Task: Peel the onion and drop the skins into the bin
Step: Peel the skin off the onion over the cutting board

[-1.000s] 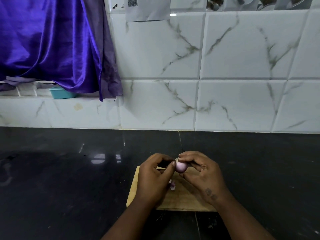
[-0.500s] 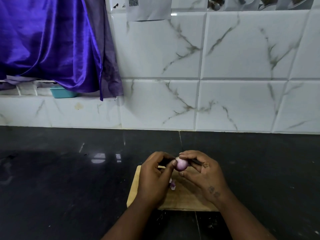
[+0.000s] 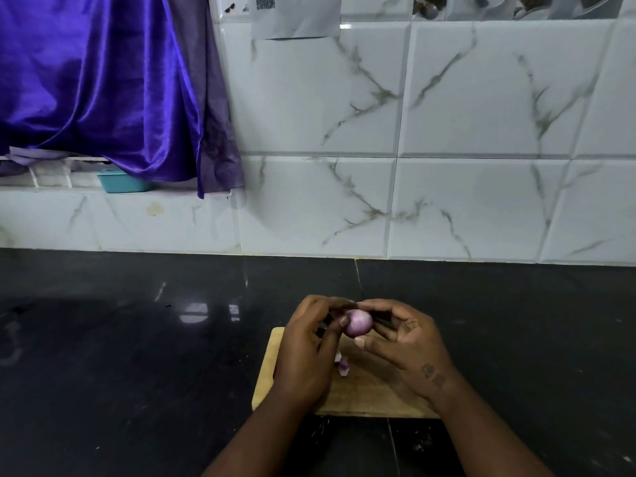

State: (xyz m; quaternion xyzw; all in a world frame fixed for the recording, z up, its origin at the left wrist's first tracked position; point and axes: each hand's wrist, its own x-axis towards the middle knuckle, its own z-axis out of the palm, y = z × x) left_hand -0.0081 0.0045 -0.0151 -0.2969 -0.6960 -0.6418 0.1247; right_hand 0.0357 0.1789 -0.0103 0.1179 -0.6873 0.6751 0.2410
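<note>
- Head view, count: one small purple onion (image 3: 359, 322), one wooden board (image 3: 364, 394), my two hands.
- Onion: held above the far end of the board, between both hands, its skin looking largely bare and pale purple.
- My left hand (image 3: 306, 352): fingers curled, thumb tip pressed against the onion's left side.
- My right hand (image 3: 402, 342): fingers curved over the top, thumb beneath, pinching the onion.
- One small cluster of skin scraps (image 3: 341, 364) lies on the board, partly hidden by my left hand.
- Surroundings: black countertop (image 3: 120, 356), marbled wall tiles (image 3: 481, 115), purple cloth (image 3: 103, 80) at upper left, one teal container (image 3: 120, 182) under it.
</note>
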